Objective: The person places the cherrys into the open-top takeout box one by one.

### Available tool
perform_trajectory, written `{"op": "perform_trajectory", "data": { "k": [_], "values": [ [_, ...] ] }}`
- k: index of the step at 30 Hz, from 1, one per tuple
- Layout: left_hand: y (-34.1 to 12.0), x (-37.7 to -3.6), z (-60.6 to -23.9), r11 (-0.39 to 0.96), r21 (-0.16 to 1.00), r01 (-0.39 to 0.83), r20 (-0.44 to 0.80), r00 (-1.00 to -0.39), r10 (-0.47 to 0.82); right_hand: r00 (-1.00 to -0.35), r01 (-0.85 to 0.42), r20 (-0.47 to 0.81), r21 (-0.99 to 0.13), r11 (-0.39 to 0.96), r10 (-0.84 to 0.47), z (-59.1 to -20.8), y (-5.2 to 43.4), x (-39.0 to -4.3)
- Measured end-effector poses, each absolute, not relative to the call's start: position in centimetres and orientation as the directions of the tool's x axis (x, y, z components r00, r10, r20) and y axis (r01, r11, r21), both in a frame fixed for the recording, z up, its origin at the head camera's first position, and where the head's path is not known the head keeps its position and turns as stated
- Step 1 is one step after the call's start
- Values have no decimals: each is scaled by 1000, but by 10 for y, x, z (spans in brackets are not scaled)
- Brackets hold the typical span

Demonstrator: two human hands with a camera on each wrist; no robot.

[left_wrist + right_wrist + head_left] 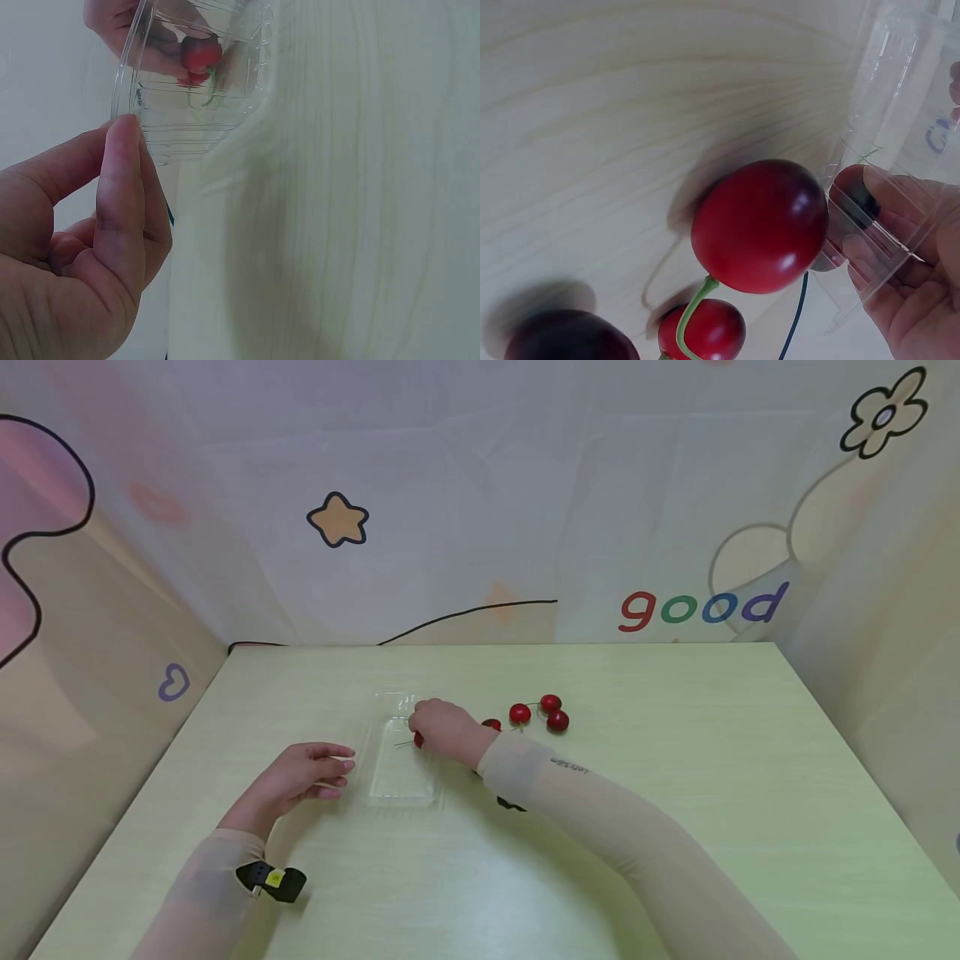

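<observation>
A clear plastic container [402,792] lies on the table. My right hand [447,729] reaches over its right side and pinches a dark red cherry [853,191] by the fingertips, low inside the container. The cherry's thin green stem points left in the head view. Through the clear wall, the left wrist view shows the same cherry [201,54], with a smaller red patch below it that may be a reflection. My left hand [309,772] is beside the container's left edge, fingers nearly straight and thumb near them. Its fingertips [124,127] appear close to the rim; contact is unclear.
Right of the container lie several loose cherries, among them one [520,714] with a green stem and a darker one [557,721]. Another cherry [491,724] is partly hidden behind my right wrist. A printed cloth wall [465,527] borders the table's back.
</observation>
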State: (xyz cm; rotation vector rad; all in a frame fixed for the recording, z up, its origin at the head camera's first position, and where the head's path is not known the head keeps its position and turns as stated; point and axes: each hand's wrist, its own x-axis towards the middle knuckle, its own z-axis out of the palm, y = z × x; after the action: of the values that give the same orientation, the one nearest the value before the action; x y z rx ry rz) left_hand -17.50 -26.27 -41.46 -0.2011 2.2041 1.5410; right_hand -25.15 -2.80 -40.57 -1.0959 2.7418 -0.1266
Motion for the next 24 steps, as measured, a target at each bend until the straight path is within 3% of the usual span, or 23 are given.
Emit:
{"op": "perform_trajectory", "data": {
  "k": [16, 24],
  "values": [
    [-261, -174, -414, 377, 851, -367, -438, -891, 121, -712, -686, -144, -67, 725, -687, -403, -29, -250],
    [-261, -174, -413, 379, 851, -365, -435, -893, 118, -725, -663, -162, -99, 742, -669, -398, -29, -248]
  ]
}}
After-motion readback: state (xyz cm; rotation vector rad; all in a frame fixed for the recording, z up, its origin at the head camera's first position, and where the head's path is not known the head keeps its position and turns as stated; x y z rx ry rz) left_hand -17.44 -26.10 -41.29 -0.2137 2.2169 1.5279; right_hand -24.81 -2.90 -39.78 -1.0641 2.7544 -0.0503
